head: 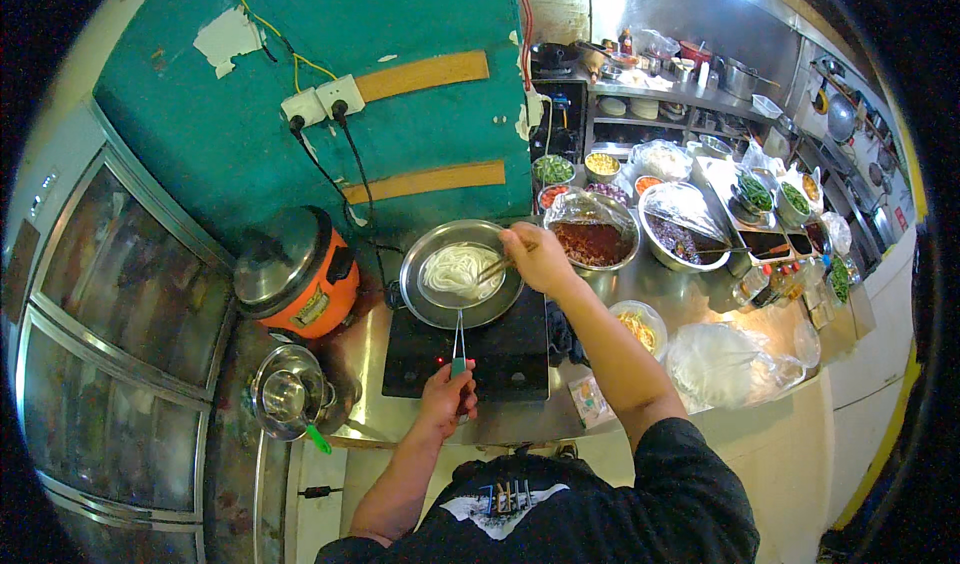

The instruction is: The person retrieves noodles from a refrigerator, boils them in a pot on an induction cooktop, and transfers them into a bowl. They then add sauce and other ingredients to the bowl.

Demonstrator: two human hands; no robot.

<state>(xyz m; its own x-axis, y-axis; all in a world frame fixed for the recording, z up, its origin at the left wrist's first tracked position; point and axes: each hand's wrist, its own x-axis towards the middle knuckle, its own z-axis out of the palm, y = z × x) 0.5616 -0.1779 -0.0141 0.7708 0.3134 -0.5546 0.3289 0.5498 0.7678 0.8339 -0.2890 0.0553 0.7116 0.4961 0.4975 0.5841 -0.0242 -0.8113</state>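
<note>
My left hand (448,395) is closed around the green handle of a wire-mesh strainer (459,331), whose basket lies inside a wide metal pot (411,288). Pale noodles (459,268) fill the basket. From the right, my right hand (538,256) reaches over the pot's rim with thin utensils, seemingly chopsticks (491,270), their tips at the noodles. The pot stands on a black induction cooktop (495,361) with a small red light showing.
An orange rice cooker (322,294) and a metal bowl (262,414) holding a green-handled strainer stand left. Bowls of chopped ingredients (596,241), bottles (765,286) and plastic bags (712,361) are at right. Power cords (352,151) run down the green wall behind.
</note>
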